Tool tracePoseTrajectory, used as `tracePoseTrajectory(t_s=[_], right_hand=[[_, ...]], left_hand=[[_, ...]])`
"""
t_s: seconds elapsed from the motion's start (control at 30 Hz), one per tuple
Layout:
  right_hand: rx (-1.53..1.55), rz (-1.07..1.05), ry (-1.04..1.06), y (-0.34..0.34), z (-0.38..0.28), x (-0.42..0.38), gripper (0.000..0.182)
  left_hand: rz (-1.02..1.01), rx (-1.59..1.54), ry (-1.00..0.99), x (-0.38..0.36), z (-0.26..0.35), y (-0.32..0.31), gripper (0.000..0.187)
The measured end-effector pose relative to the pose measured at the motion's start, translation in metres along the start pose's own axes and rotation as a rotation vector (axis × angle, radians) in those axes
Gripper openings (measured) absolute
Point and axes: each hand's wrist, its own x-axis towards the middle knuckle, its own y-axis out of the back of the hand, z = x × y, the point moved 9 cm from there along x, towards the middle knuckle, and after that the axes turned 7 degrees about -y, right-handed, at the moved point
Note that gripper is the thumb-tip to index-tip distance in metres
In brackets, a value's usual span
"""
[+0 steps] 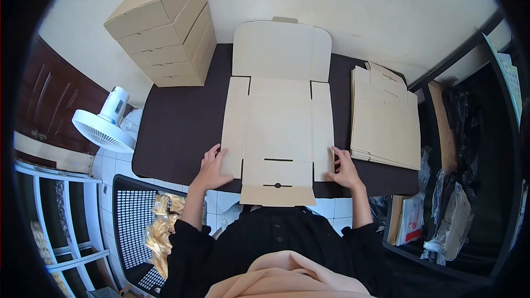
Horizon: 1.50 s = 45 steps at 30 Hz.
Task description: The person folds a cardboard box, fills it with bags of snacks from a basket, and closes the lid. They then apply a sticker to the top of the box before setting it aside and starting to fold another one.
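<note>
Cardboard blank [280, 118] between left grip [209, 172] and right grip [346, 171]

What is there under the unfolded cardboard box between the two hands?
A dark brown tabletop shows on both sides of the unfolded cardboard box; whatever the box covers cannot be seen.

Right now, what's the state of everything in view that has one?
Cardboard blank: unfolded, lying flat
Left hand: open, at its left edge
Right hand: open, at its right edge
Box stack: boxes folded up, closed
Spare cardboard: flat, stacked
Fan: can't tell if running
Basket: open-topped, holding bagged items
</note>
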Motion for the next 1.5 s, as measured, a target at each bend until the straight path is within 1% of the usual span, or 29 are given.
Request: tracePoseTrajectory(t_s=[0.03, 0.1, 0.17, 0.2, 0.23, 0.3, 0.33, 0.43, 0.47, 0.5, 0.53, 0.57, 0.6, 0.67, 0.7, 0.77, 0.8, 0.9, 0.97, 1.03, 1.07, 1.13, 1.17, 1.23, 1.27, 1.33, 1.37, 1.4, 1.5], right_hand=[[0.001, -0.003, -0.005, -0.001, 0.002, -0.002, 0.08], [0.217, -0.025, -0.192, -0.003, 0.023, -0.008, 0.087], [0.357, -0.121, -0.223, -0.014, 0.027, -0.011, 0.093], [0.645, -0.163, -0.175, -0.017, 0.013, -0.017, 0.094], [0.932, -0.205, -0.122, -0.018, 0.001, -0.02, 0.095], [1.006, -0.19, -0.061, -0.02, -0.005, -0.02, 0.094], [1.079, -0.174, 0.002, -0.019, -0.008, -0.02, 0.093], [0.946, -0.266, 0.098, -0.024, -0.01, -0.016, 0.086], [0.946, -0.265, 0.1, -0.023, -0.008, -0.014, 0.086], [0.826, -0.234, 0.096, -0.017, -0.012, -0.013, 0.075], [0.705, -0.202, 0.092, -0.012, -0.014, -0.012, 0.064], [0.704, -0.2, 0.095, -0.016, -0.009, -0.008, 0.064], [0.651, -0.063, 0.076, -0.016, 0.008, 0.002, 0.053], [0.558, 0.237, 0.029, -0.009, 0.032, 0.015, 0.034], [0.557, 0.237, 0.032, -0.013, 0.028, 0.018, 0.034], [0.688, 0.439, -0.144, -0.01, 0.04, 0.017, 0.037], [0.672, 0.499, -0.131, -0.009, 0.041, 0.018, 0.041], [0.682, 0.467, -0.154, -0.013, 0.048, 0.027, 0.045], [0.698, 0.451, -0.182, -0.015, 0.055, 0.026, 0.044], [0.701, 0.353, -0.202, -0.02, 0.053, 0.023, 0.041], [0.701, 0.355, -0.202, -0.019, 0.058, 0.018, 0.041], [0.636, 0.208, -0.116, -0.025, 0.062, 0.006, 0.042], [0.551, 0.095, -0.241, -0.029, 0.07, 0.0, 0.044], [0.397, 0.02, -0.329, -0.021, 0.056, -0.003, 0.058], [0.394, 0.02, -0.329, -0.019, 0.052, 0.005, 0.058], [0.423, 0.151, -0.13, 0.002, 0.024, 0.033, 0.076], [0.37, 0.124, -0.124, 0.009, 0.012, 0.054, 0.087], [0.449, 0.17, -0.134, 0.013, 0.012, 0.077, 0.082], [0.768, 0.209, -0.243, 0.02, 0.019, 0.138, 0.073]], left_hand=[[-0.06, -0.034, 0.004, -0.007, 0.006, 0.0, 0.086], [-0.071, -0.023, -0.014, -0.015, 0.008, -0.004, 0.091], [0.081, -0.311, -0.08, -0.017, 0.001, -0.002, 0.088], [0.21, -0.304, -0.116, -0.018, -0.003, 0.004, 0.07], [0.21, -0.304, -0.116, -0.017, -0.011, 0.001, 0.07], [0.331, -0.628, -0.044, -0.016, -0.033, 0.002, 0.048], [0.473, -0.698, -0.077, -0.014, -0.034, 0.008, 0.033], [0.488, -0.698, -0.063, 0.003, -0.048, 0.004, 0.03], [0.455, -0.65, 0.004, 0.01, -0.057, 0.0, 0.031], [0.455, -0.65, 0.002, 0.016, -0.052, 0.005, 0.031], [0.474, -0.457, 0.002, 0.02, -0.044, 0.015, 0.036], [0.491, -0.263, 0.003, 0.023, -0.035, 0.022, 0.042], [0.51, -0.272, 0.133, 0.024, -0.048, 0.014, 0.055], [0.449, -0.261, 0.195, 0.033, -0.053, 0.007, 0.058], [0.386, -0.249, 0.26, 0.036, -0.057, 0.003, 0.061], [0.366, -0.181, 0.279, 0.041, -0.052, 0.003, 0.06], [0.343, -0.112, 0.298, 0.044, -0.05, 0.003, 0.059], [0.246, -0.149, 0.343, 0.055, -0.053, -0.01, 0.055], [0.331, -0.228, 0.286, 0.053, -0.057, -0.021, 0.051], [0.371, -0.479, 0.263, 0.049, -0.052, -0.025, 0.051], [0.371, -0.479, 0.261, 0.042, -0.049, -0.024, 0.051], [0.252, -0.346, 0.307, 0.019, -0.041, -0.026, 0.052], [0.2, -0.166, 0.361, 0.008, -0.059, -0.041, 0.053], [0.092, -0.278, 0.488, 0.004, -0.046, -0.027, 0.054], [0.093, -0.281, 0.487, 0.013, -0.053, -0.03, 0.054], [0.285, -0.426, 0.368, 0.045, -0.069, -0.024, 0.053], [0.334, -0.539, 0.33, 0.066, -0.073, -0.018, 0.05], [0.38, -0.653, 0.291, 0.089, -0.077, -0.01, 0.048], [0.457, -0.662, 0.204, 0.15, -0.091, 0.01, 0.047]])
